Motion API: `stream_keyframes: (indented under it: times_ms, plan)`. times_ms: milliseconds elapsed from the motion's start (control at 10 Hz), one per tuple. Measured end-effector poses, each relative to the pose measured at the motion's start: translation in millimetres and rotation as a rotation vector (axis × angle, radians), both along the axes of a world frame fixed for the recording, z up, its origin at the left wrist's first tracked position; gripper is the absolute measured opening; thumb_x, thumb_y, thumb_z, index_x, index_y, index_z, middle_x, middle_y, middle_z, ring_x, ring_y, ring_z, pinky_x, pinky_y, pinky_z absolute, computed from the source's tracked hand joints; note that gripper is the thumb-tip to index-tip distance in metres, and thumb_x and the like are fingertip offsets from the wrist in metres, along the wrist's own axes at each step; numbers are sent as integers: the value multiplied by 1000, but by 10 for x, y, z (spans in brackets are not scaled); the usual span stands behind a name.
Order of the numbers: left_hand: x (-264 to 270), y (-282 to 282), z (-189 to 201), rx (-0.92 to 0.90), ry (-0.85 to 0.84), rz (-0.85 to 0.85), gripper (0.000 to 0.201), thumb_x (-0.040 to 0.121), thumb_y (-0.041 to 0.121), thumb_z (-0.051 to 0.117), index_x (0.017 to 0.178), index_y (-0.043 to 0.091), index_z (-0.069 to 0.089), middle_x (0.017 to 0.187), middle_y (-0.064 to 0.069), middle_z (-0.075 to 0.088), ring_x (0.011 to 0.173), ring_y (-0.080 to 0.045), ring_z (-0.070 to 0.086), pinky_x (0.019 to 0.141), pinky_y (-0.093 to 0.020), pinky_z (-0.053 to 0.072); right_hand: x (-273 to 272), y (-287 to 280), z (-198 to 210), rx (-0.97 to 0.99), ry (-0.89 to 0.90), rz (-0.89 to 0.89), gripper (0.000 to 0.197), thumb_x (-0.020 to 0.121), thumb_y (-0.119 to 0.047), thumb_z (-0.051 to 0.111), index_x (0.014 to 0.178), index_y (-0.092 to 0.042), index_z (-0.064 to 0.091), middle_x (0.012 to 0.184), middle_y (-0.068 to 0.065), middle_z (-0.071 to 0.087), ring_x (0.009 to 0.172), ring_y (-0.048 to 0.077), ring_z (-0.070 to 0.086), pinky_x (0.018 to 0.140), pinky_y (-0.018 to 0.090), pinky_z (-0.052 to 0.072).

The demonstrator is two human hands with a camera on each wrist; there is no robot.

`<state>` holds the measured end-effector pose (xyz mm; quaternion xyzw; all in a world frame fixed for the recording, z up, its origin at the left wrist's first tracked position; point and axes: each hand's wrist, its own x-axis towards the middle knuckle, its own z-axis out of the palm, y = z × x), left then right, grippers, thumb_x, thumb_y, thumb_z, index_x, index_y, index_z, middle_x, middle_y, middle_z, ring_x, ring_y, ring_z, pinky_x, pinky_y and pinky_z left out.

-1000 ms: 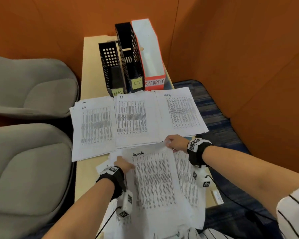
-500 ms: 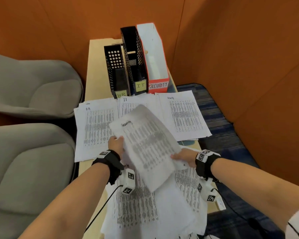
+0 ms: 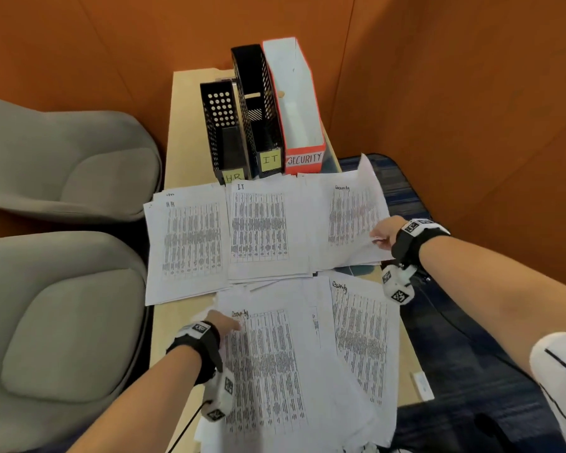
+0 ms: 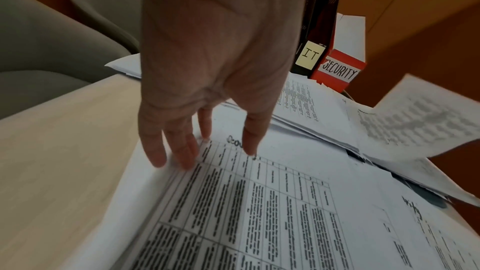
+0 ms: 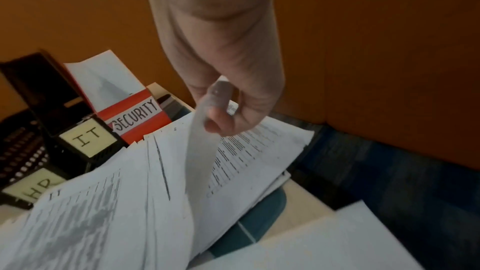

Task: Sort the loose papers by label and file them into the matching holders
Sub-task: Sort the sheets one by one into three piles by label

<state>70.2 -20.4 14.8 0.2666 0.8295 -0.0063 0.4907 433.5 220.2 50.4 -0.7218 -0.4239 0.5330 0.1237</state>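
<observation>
At tabletop's right edge: right hand (image 3: 384, 232) pinching Security sheet (image 3: 353, 214) over pile; left hand (image 3: 224, 323), fingers straight, touching near loose papers (image 3: 275, 371).

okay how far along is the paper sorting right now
Sorting is partway. Three sorted piles lie before the holders: HR pile, IT pile, Security pile. The right hand pinches a Security sheet over that pile; the left hand rests on the unsorted stack. Left: that stack, then filing; the Security holder looks empty.

Right hand (image 3: 384, 231) carried Security sheet (image 3: 353, 214) onto Security pile; left hand (image 3: 224, 323) released.
</observation>
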Motion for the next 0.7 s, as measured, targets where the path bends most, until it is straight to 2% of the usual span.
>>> stream_keyframes:
  times_ms: [100, 200, 300, 400, 500, 600, 700]
  plan:
    - [-109, -2, -276, 14, 77, 1, 63, 79, 18, 73, 129, -5, 44, 108, -16, 60, 100, -32, 60, 89, -35, 51, -48, 102, 115, 75, -210, 92, 45, 80, -6, 66, 122, 1, 52, 117, 17, 59, 93, 24, 63, 79, 34, 55]
    - [-100, -2, -244, 13, 60, -29, 49, 81, 22, 71, 120, -2, 55, 103, -15, 62, 99, -31, 61, 87, -33, 51, -196, 35, 212, 90, -559, 275, 67, 80, -21, 66, 137, -3, 35, 135, 21, 43, 117, 38, 49, 94, 45, 46]
    - [-114, 10, -218, -7, 97, -54, 45, 83, 34, 68, 114, 3, 61, 110, -11, 63, 106, -28, 59, 89, -30, 47, -391, -237, 187, 278, -638, 370, 50, 85, -18, 60, 131, -8, 44, 130, 19, 44, 115, 37, 50, 92, 41, 46]
    - [-104, 18, -223, -36, 161, -97, 53, 83, 48, 62, 120, 11, 53, 130, -11, 55, 120, -29, 49, 98, -32, 38, -593, -642, 31, 153, -373, 566, 32, 88, -10, 57, 120, -6, 56, 108, 11, 59, 96, 24, 59, 74, 30, 48]
    - [-43, 37, -257, -35, 127, -141, 52, 81, 43, 68, 116, 7, 56, 131, -16, 55, 119, -31, 53, 98, -34, 44, -789, -1063, -109, -216, -157, 724, 38, 91, -14, 56, 127, -1, 56, 102, 7, 61, 90, 21, 59, 76, 26, 51]
    - [92, 54, -235, 22, 44, -164, 29, 85, 26, 68, 96, 0, 60, 116, -21, 62, 112, -33, 59, 90, -35, 48, -877, -1328, -259, -307, -121, 706, 51, 89, -17, 62, 136, -2, 47, 107, 7, 57, 97, 22, 61, 87, 32, 51]
    - [209, 34, -216, 63, -69, -205, 39, 88, 21, 66, 114, -5, 57, 117, -24, 59, 108, -34, 60, 90, -40, 49, -906, -1442, -375, -369, -51, 526, 63, 87, -6, 66, 142, -6, 35, 108, 12, 56, 80, 18, 60, 73, 28, 53]
